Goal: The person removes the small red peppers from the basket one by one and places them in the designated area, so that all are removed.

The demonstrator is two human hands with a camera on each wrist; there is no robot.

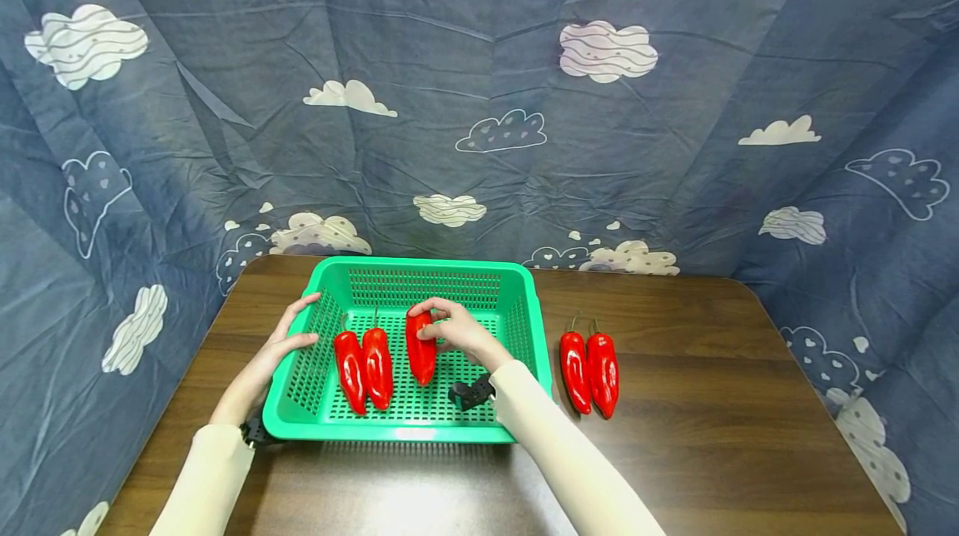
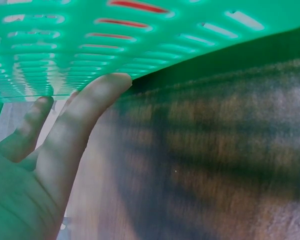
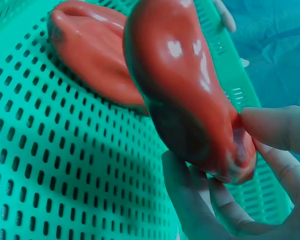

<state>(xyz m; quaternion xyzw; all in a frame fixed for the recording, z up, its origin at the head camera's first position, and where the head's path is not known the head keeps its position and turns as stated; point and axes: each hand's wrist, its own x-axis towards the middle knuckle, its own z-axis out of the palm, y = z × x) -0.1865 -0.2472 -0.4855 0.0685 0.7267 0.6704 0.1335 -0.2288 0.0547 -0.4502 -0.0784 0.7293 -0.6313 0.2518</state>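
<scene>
My right hand (image 1: pixel 463 331) holds a red pepper (image 1: pixel 421 359) by its upper end inside the green plastic basket (image 1: pixel 404 434). The right wrist view shows thumb and fingers around one end of this pepper (image 3: pixel 177 65), its body slanting over the slotted basket floor. To its left in the basket lie two more red peppers (image 1: pixel 350 374) with thin green stems, side by side. My left hand (image 1: pixel 264 357) rests against the basket's left side, fingers extended. From the left wrist, the thumb (image 2: pixel 90 107) touches the slotted wall from outside.
Two red peppers (image 1: pixel 588 374) lie next to each other on the brown wooden table (image 1: pixel 704 403), just right of the basket. A dark blue curtain (image 1: pixel 419 37) with white cloud prints hangs behind the table and along both sides.
</scene>
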